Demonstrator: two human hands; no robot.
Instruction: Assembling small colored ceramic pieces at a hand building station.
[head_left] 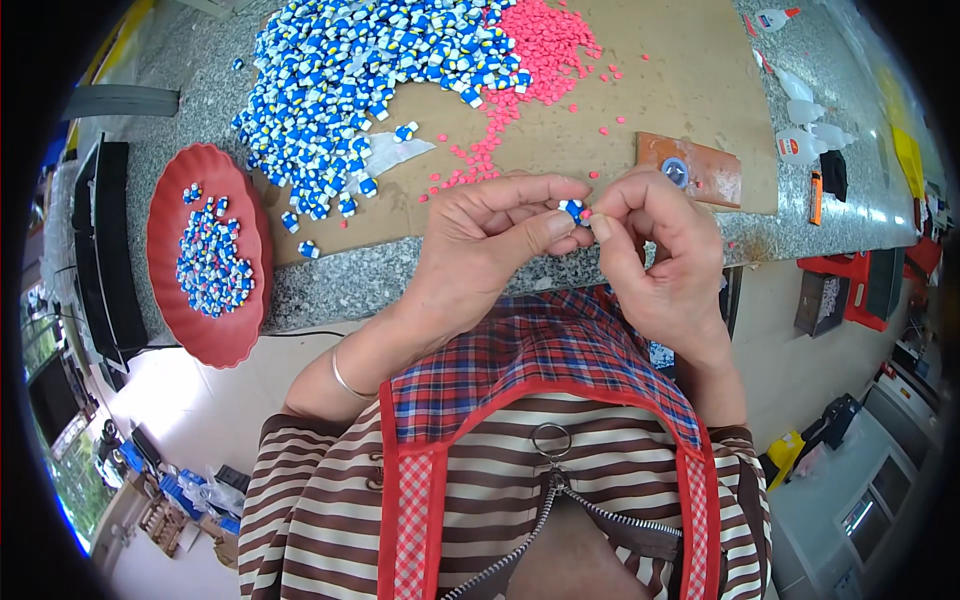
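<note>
Here, a red scalloped tray (pixel 205 335) sits at the table's (pixel 400 280) left end, overhanging the near edge, and holds a loose heap of small blue-and-white pieces (pixel 212 262) that covers only part of its floor. Farther back, on a brown cardboard sheet (pixel 640 90) laid over the granite top, a much bigger pile of the same blue-and-white pieces (pixel 350 80) spreads toward the far left corner, with a scatter of tiny pink beads (pixel 540 45) just beside it on the right. A small brown board (pixel 705 168) with a round blue-rimmed dish (pixel 675 170) lies at the cardboard's right side, and white glue bottles (pixel 805 125) stand toward the table's right end.

Just above the near edge of the table, both hands meet. The left hand (pixel 485 245) pinches one blue-and-white piece (pixel 572 209) between thumb and forefinger, fingers closed on it. The right hand (pixel 655 250) has its thumb and forefinger closed together at that piece's right side, touching it; whether they grip a separate bit there cannot be told. The piece is too small and too covered to tell its long axis or which way it points.
</note>
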